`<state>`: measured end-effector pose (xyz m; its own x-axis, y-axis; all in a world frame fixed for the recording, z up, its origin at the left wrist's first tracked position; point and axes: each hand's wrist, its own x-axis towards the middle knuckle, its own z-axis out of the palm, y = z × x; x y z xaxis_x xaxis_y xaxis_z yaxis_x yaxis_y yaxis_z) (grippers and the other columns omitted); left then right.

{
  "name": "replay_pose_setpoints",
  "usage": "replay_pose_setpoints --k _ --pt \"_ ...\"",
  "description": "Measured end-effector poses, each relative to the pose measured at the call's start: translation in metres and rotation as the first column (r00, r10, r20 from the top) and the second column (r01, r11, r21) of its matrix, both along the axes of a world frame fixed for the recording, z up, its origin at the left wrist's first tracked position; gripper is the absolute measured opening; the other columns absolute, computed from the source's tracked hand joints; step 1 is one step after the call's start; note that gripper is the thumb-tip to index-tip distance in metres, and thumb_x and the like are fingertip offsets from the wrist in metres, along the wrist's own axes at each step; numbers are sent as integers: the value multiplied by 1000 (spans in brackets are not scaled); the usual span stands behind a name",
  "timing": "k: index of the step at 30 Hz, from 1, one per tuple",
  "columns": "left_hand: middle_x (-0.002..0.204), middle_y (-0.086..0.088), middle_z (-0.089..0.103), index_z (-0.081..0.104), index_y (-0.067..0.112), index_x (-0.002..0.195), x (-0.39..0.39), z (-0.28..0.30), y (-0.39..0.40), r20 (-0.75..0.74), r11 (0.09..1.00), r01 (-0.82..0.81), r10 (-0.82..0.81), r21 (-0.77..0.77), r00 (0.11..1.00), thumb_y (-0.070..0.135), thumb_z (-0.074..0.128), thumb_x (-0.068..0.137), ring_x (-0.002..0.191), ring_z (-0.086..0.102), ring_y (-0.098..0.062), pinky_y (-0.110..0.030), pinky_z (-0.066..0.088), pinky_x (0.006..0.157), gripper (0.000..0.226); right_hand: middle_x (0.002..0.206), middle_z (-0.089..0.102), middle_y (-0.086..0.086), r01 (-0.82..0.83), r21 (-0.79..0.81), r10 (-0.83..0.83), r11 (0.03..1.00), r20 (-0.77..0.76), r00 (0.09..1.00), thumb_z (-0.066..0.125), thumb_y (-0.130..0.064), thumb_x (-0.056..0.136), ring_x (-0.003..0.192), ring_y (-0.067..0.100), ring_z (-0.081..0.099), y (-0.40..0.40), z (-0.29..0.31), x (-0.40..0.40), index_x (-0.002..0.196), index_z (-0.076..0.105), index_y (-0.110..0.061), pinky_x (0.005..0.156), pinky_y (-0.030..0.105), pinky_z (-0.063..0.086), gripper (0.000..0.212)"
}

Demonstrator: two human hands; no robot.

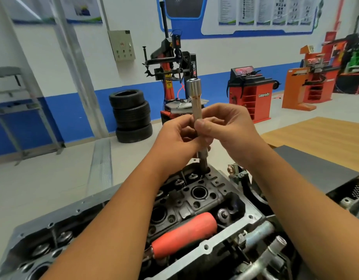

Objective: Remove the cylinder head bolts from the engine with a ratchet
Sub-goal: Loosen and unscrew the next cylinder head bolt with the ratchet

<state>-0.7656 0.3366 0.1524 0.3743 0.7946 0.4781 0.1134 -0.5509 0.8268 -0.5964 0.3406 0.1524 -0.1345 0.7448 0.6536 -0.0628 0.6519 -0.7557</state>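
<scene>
Both hands meet above the far end of the engine's cylinder head point(213, 190), gripping a long upright tool shaft, a socket extension point(197, 110), whose lower end drops into a bolt hole near the head's far edge. The shaft's wider silver top point(193, 85) stands clear above the fingers, and a rusty-brown stain marks the shaft just below it. The left hand point(176, 134) curls its fingers round the shaft from the left, thumb forward. The right hand point(225, 126) pinches the same shaft from the right, thumb and forefinger closed on it, the other fingers loosely bent behind. Whether a bolt sits at the lower end cannot be told; the hole hides it.

A ratchet with a red handle point(184, 235) lies unheld on the near part of the cylinder head, slanting across it between the two forearms. Valve springs point(63, 237) show at the near left corner.

Beyond the engine stand a stack of black tyres point(132, 116), a tyre changer point(174, 63), and a red wheel balancer point(249, 96) against the blue-and-white wall. A wooden tabletop point(320, 134) lies to the right.
</scene>
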Motion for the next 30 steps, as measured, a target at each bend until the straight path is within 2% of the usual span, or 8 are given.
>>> replay_pose_setpoints --k 3,8,12,15,18,20,25,30 --pt "109 -10 77 68 14 126 3 1 1 9 996 76 -75 -48 997 7 59 103 99 75 -29 -43 64 83 26 84 74 16 3 -10 -5 1000 -117 993 80 -17 85 74 30 71 8 -12 -1 90 73 -10 58 38 59 11" --pt "125 -17 71 61 9 136 5 2 3 3 971 194 -195 -138 981 9 47 108 113 71 -35 -44 59 92 31 85 76 7 -2 -35 -1 999 -89 996 81 -21 82 74 20 74 3 -7 3 93 73 -16 58 29 58 15" --pt "111 -15 76 66 8 125 2 2 3 -24 991 106 -108 -77 994 8 60 103 99 76 -31 -41 63 83 23 84 75 14 15 -86 -3 996 138 990 81 -28 77 74 26 70 -2 23 15 97 73 -3 63 40 60 33" --pt "105 -12 78 71 8 116 -1 0 4 18 999 24 -24 -39 1000 11 71 96 93 77 -30 -39 62 77 21 84 75 16 96 -24 -85 995 295 952 86 -28 81 80 34 74 -1 36 12 90 77 -8 74 49 62 24" --pt "106 -9 77 71 11 119 1 -3 4 9 997 55 -55 -50 998 16 65 101 98 76 -30 -45 61 80 19 79 76 10 145 40 -150 989 184 972 87 -26 82 74 33 74 0 23 6 86 77 -10 64 48 63 19" --pt "112 -12 75 65 7 128 0 -1 4 30 986 122 -120 -117 992 18 54 106 105 73 -33 -46 59 84 27 71 73 8 58 -5 -57 998 115 992 85 -22 85 58 25 68 6 17 4 84 75 -9 49 37 56 16" --pt "107 -13 75 64 1 125 -5 2 2 41 993 86 -83 -86 996 10 50 107 101 74 -33 -45 60 82 25 78 67 18 -174 -67 180 983 114 977 70 -22 97 55 25 57 20 16 1 97 75 -4 44 31 44 18" --pt "97 -16 78 72 1 108 -8 7 -3 28 998 -56 56 20 998 15 76 81 90 77 -34 -47 64 78 32 105 77 15 -289 -62 294 955 81 952 69 -30 93 98 33 75 24 16 -1 94 82 -21 81 51 61 16"
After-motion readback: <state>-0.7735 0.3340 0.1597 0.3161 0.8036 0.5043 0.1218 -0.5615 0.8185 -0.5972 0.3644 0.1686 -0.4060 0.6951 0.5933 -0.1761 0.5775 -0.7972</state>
